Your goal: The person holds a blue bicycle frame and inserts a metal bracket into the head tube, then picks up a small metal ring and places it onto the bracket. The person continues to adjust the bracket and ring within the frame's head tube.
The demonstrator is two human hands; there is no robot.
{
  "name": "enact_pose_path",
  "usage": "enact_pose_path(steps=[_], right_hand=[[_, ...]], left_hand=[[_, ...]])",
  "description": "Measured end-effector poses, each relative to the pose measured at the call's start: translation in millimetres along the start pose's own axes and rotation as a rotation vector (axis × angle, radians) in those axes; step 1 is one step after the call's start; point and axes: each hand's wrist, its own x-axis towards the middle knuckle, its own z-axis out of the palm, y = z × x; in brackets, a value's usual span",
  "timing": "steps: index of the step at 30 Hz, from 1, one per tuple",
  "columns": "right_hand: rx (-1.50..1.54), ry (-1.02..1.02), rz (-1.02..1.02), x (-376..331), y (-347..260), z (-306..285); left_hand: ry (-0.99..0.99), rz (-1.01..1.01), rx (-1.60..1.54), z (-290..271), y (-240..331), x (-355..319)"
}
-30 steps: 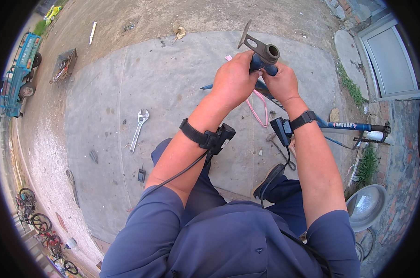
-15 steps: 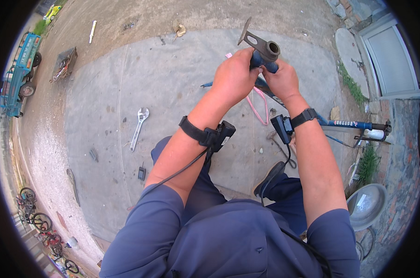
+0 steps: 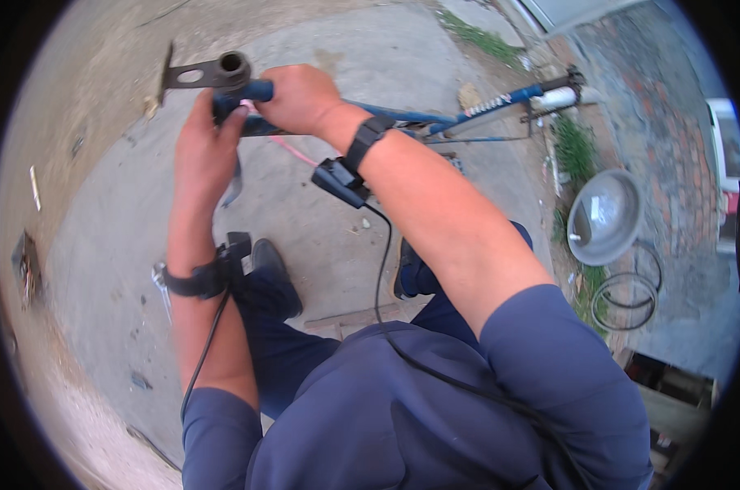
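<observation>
In front of me, a blue bicycle frame [image 3: 378, 111] stretches from my hands toward the right. Its raised near end carries a brown metal bracket [image 3: 192, 76] with a slot and a round, hollow tube mouth. My left hand [image 3: 207, 135] is wrapped round the blue tube just below that bracket. Close beside it, my right hand [image 3: 300, 98] grips a blue tube stub, fingers curled and partly hidden. A pink strap [image 3: 295, 152] hangs under the frame. Both wrists wear black straps with small cabled devices.
An adjustable wrench [image 3: 162, 290] lies on the grey ground sheet [image 3: 117, 220], partly behind my left forearm. To the right are a grey metal basin [image 3: 605, 219], wheel-like hoops [image 3: 625, 299] and a brick wall [image 3: 680, 204]. A box of scraps [image 3: 27, 269] stands far left.
My view has swung to the right, so the surroundings sit further left. Both hands still grip the frame, its bracket end now at the left; the hands look a little further apart.
</observation>
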Motion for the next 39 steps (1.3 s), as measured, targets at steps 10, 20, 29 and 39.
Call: enact_pose_path(steps=[10,20,29,39], right_hand=[[0.121,0.029,0.095,16,13,-43],[0.182,0.181,0.087,16,32,-72],[0.252,0.413,0.044,7,69,-116],[0.249,0.315,0.033,22,86,-132]], left_hand=[[-0.007,0.045,-0.14,11,-22,20],[-0.01,0.073,-0.005,11,-25,16],[-0.012,0.105,0.011,18,-25,12],[0.022,0.126,0.066,17,-26,12]])
